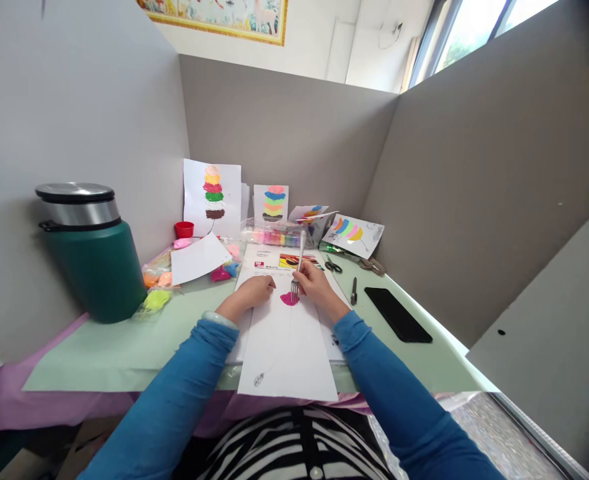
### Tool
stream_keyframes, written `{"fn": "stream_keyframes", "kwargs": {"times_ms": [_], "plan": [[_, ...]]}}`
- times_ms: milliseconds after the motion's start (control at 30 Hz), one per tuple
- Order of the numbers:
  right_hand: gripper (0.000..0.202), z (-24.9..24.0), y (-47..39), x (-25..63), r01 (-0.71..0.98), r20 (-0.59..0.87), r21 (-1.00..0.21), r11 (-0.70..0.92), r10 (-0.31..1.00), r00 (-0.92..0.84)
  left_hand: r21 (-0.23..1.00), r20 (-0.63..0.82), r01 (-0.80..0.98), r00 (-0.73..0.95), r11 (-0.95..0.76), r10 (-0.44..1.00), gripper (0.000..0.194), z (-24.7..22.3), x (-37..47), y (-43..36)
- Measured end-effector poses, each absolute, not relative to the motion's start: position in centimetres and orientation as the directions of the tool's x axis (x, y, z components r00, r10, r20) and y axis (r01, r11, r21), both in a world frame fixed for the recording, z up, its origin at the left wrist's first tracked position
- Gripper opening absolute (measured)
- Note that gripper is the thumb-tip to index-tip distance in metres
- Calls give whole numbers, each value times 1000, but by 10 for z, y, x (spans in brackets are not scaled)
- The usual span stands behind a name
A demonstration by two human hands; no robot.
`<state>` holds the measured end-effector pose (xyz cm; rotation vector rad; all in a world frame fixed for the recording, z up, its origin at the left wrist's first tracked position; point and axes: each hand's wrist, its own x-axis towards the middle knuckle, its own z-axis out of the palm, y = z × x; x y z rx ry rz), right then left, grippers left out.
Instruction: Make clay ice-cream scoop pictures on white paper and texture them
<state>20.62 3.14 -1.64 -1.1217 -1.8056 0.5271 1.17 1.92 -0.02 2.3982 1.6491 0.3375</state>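
My right hand [316, 285] grips a metal fork [301, 257] with its handle up and its tines down. The tines touch the right side of a magenta clay patch [287, 299], which lies on a white sheet of paper [288, 353]. My left hand [254, 295] is closed, resting on the sheet's left edge just left of the patch. Its fingers are curled in, and I cannot make out whether anything is between them. Beneath the sheet is a white pad [259, 255] with a printed cover. A small grey sketch marks the sheet's near left corner.
To the left stands a green tumbler [97, 267], near bagged yellow clay [157, 300] and a loose white paper [201, 259]. A clay tray [277, 236] and layered clay pictures [213, 197] line the back. Scissors [333, 265], a dark pen-like tool [354, 291] and a black phone [397, 313] lie right.
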Motion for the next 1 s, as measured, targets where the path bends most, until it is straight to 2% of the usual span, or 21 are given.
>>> {"fn": "stream_keyframes", "kwargs": {"times_ms": [300, 467, 700, 833, 1000], "plan": [[15, -15, 38, 189, 580, 499, -570, 582, 806, -318, 296, 61, 891, 342, -344, 938, 36, 2, 13, 16], [14, -17, 47, 179, 633, 544, -476, 611, 769, -334, 294, 64, 894, 333, -337, 941, 36, -1, 13, 19], [10, -19, 57, 170, 715, 565, -417, 562, 776, -280, 288, 67, 893, 342, -346, 937, 36, -1, 13, 20], [11, -16, 58, 169, 741, 595, -424, 521, 777, -205, 304, 72, 887, 343, -348, 937, 36, 0, 12, 20], [17, -12, 51, 179, 675, 647, -528, 515, 759, -74, 316, 88, 876, 357, -366, 930, 36, -4, 10, 22]]}}
